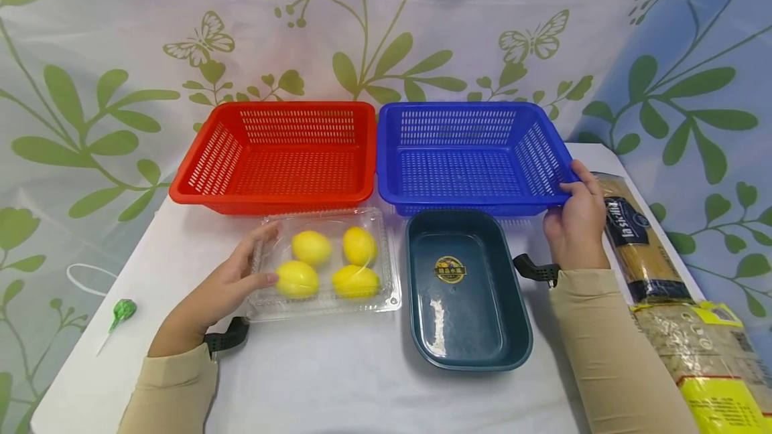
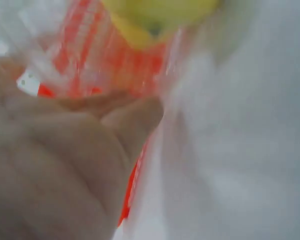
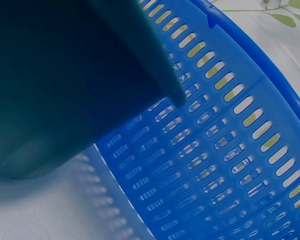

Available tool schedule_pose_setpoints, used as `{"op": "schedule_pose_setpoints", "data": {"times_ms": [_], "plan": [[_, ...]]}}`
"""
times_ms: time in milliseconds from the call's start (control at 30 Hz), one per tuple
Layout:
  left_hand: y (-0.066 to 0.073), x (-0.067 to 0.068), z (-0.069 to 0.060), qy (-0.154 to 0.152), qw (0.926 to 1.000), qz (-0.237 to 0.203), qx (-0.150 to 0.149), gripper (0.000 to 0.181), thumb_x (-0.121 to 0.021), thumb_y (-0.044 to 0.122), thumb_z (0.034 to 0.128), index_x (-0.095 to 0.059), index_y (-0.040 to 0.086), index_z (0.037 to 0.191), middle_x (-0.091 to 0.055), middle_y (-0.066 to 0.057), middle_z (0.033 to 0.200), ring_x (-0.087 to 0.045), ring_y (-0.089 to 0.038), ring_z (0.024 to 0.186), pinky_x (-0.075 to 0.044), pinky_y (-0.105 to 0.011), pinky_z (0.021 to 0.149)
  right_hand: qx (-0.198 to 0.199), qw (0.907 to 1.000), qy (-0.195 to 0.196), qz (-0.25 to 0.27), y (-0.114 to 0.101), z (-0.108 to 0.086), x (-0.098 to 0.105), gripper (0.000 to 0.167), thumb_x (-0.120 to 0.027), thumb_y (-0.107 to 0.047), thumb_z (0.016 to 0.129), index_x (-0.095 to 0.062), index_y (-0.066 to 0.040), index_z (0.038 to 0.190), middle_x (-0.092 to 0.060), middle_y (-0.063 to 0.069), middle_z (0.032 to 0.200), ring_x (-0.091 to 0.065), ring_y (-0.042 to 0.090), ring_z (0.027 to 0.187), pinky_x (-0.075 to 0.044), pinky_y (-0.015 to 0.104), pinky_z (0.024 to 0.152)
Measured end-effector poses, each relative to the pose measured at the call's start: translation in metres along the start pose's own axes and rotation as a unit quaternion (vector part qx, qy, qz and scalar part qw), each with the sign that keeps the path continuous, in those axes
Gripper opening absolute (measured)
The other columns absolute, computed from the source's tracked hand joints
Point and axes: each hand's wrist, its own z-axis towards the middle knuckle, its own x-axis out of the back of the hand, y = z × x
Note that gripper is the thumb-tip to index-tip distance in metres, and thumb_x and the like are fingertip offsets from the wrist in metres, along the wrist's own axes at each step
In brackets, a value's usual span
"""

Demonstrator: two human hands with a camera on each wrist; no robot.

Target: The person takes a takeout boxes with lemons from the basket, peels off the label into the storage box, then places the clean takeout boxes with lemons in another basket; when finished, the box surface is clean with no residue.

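Observation:
A clear plastic box (image 1: 386, 297) with several yellow lemons (image 1: 310, 248) in it lies before the red basket (image 1: 199, 199). My left hand (image 1: 226, 283) holds the box's left end, thumb and fingers spread along it; the left wrist view is blurred, with the thumb (image 2: 140, 117) beneath a lemon (image 2: 160, 12). At the front right corner of the blue basket (image 1: 389, 196), my right hand (image 1: 579, 223) grips the rim. That hand does not show in the right wrist view, where the slotted blue wall fills much of the picture. The visible inside of both baskets holds nothing.
A dark teal tray (image 1: 467, 313) with a gold label stands between the box and my right arm. At the right edge lie a pasta pack (image 1: 645, 246) and a yellow-labelled bag (image 1: 693, 353). A green-wrapped lollipop (image 1: 123, 310) lies at the left.

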Motion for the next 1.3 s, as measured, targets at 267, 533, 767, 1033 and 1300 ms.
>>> {"op": "schedule_pose_setpoints", "data": {"times_ms": [267, 533, 767, 1033, 1300], "plan": [[0.009, -0.016, 0.009, 0.069, 0.9794, -0.186, 0.036, 0.085, -0.04, -0.014, 0.094, -0.026, 0.025, 0.168, -0.012, -0.006, 0.174, -0.003, -0.026, 0.159, -0.007, -0.057, 0.124, 0.006, 0.9998, 0.002, 0.021, -0.001, 0.0, 0.003, 0.052, -0.034, 0.014, 0.102, -0.058, -0.008, 0.143, -0.048, 0.006, 0.152, -0.046, 0.028, 0.142, -0.05, 0.037, 0.105], [0.023, -0.027, 0.007, 0.164, 0.9271, -0.332, 0.054, 0.078, -0.037, -0.018, 0.0927, -0.044, 0.016, 0.162, -0.027, -0.006, 0.169, -0.018, -0.026, 0.156, -0.038, -0.027, 0.113, 0.012, 0.9994, -0.006, 0.032, 0.0, 0.001, 0.002, 0.048, -0.036, 0.013, 0.104, -0.06, -0.006, 0.142, -0.048, 0.008, 0.152, -0.046, 0.029, 0.143, -0.051, 0.036, 0.103], [0.035, -0.032, 0.002, 0.251, 0.8863, -0.383, 0.067, 0.067, -0.042, -0.02, 0.0962, -0.056, 0.011, 0.154, -0.033, -0.009, 0.165, -0.031, -0.024, 0.153, -0.056, -0.019, 0.082, 0.012, 0.9995, -0.01, 0.028, 0.001, 0.0, 0.001, 0.044, -0.038, 0.01, 0.107, -0.06, -0.007, 0.142, -0.048, 0.009, 0.153, -0.045, 0.03, 0.143, -0.052, 0.036, 0.101], [0.044, -0.03, -0.009, 0.274, 0.8825, -0.363, 0.118, 0.071, -0.045, -0.018, 0.0948, -0.056, 0.018, 0.155, -0.033, -0.006, 0.165, -0.027, -0.024, 0.147, -0.051, -0.024, 0.099, 0.019, 0.9997, -0.009, 0.014, 0.003, 0.0, 0.0, 0.044, -0.037, 0.009, 0.109, -0.059, -0.006, 0.143, -0.047, 0.008, 0.153, -0.046, 0.029, 0.143, -0.046, 0.037, 0.11], [0.051, -0.029, -0.02, 0.262, 0.8911, -0.347, 0.131, 0.072, -0.047, -0.015, 0.0968, -0.052, 0.022, 0.158, -0.028, -0.006, 0.168, -0.035, -0.026, 0.139, -0.055, -0.032, 0.095, 0.018, 0.9998, -0.01, 0.008, 0.002, -0.002, 0.002, 0.045, -0.037, 0.008, 0.109, -0.06, -0.008, 0.143, -0.047, 0.006, 0.154, -0.046, 0.028, 0.144, -0.041, 0.039, 0.113]]}}
